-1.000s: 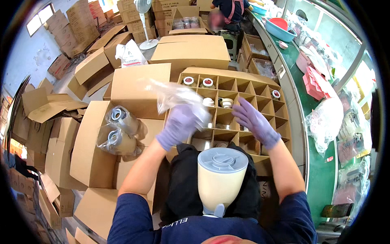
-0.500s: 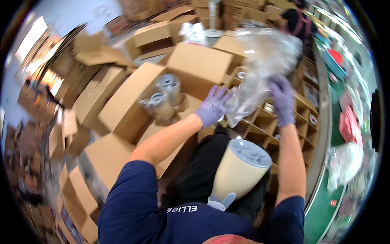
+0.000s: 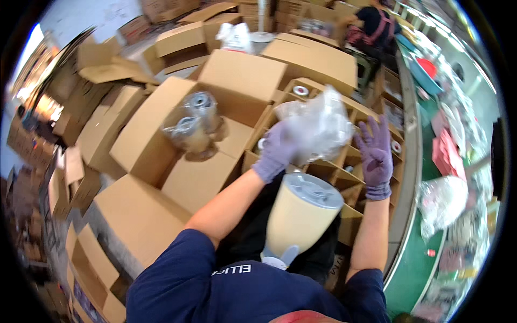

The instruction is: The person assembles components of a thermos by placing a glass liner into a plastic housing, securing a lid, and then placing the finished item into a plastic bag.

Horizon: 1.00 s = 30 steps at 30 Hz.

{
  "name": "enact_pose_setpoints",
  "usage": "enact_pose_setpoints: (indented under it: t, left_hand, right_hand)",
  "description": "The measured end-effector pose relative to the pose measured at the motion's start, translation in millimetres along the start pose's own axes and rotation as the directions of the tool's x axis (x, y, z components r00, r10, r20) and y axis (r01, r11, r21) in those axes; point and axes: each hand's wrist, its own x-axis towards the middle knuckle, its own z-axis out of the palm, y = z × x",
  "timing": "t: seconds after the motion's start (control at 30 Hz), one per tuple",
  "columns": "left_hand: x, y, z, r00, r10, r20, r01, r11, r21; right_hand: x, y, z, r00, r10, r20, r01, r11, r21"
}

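In purple gloves, my left hand (image 3: 279,146) grips a crumpled clear plastic bag (image 3: 326,123), its fingers partly blurred. The bag hangs over a carton with cardboard dividers (image 3: 338,176), in whose cells small white round parts show. My right hand (image 3: 376,157) is open beside the bag, fingers spread, nothing in it. Across my lap rests a cream tapered container (image 3: 299,220) with a grey lid, its narrower end against my shirt. Two similar containers in clear bags, one nearer (image 3: 195,138) and one farther (image 3: 203,107), stand in an open carton (image 3: 188,185) on the left.
A green conveyor (image 3: 414,269) runs along the right, carrying a clear bag bundle (image 3: 442,202), pink material (image 3: 447,153) and a blue basin (image 3: 425,75). Cartons (image 3: 116,124) crowd the left and back. Another person (image 3: 374,27) sits at the far right.
The bag has come down and left with my left hand now gripping it. My right hand has let go and spread its fingers. The view has shifted slightly.
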Motion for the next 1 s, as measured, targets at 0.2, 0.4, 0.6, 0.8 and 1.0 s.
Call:
enact_pose_setpoints:
  t: [0.2,0.4,0.6,0.8,1.0]
  left_hand:
    - [-7.4,15.8,-1.9,0.945,0.248,0.215,-0.299,0.921,0.25]
    - [-6.9,19.7,-6.1,0.969,-0.235,-0.071,0.191,0.904,-0.383]
    - [-19.9,19.8,-3.6,0.997,-0.064,0.034,0.068,0.984,-0.166]
    - [-3.8,28.1,-23.1,0.97,0.235,0.07,-0.24,0.855,0.459]
    - [-67.7,-1.3,-12.9,0.913,-0.407,0.023,0.387,0.846,-0.366]
  right_hand:
    - [-10.6,-38.7,80.4,0.938,-0.209,0.277,0.335,0.336,-0.88]
    - [7.5,5.8,8.9,0.971,0.214,0.104,0.082,0.111,-0.99]
    - [1.2,-0.2,85.1,0.798,-0.345,0.494,0.472,-0.15,-0.869]
    - [-27.0,8.0,-31.8,0.85,0.101,-0.516,-0.197,0.971,-0.134]
    - [-119.2,83.7,-48.8,0.856,0.163,-0.491,-0.247,0.962,-0.112]
